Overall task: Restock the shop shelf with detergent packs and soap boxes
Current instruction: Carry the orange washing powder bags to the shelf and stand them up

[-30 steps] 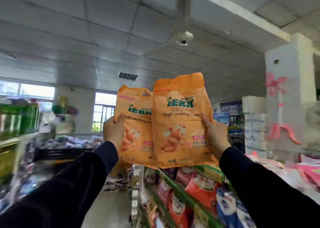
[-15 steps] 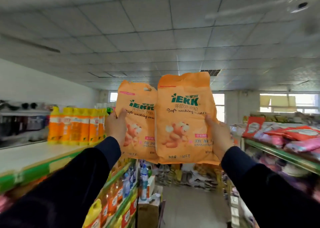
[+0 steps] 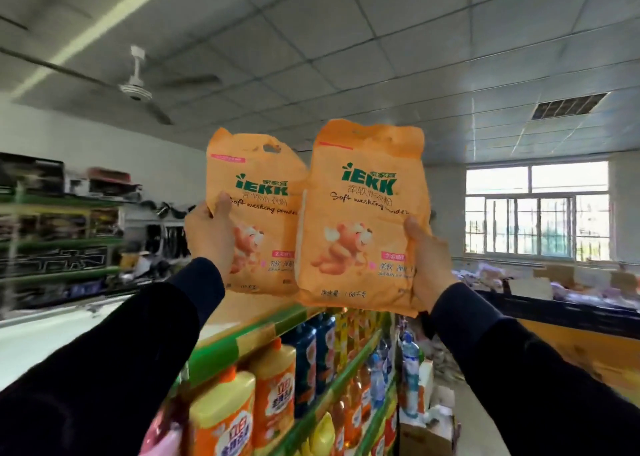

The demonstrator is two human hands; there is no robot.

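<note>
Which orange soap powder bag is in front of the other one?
The orange washing-powder bag in the right hand. Its edge covers part of the orange bag in the left hand.

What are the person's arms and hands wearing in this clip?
Both arms are in long, dark navy or black sleeves that end at the wrist. The left hand and right hand are bare: no gloves, rings or watch visible.

Two detergent packs (image 3: 360, 220) — matt, crinkly orange plastic film; bottles (image 3: 221, 417) below — glossy plastic w/ shiny labels.
</note>
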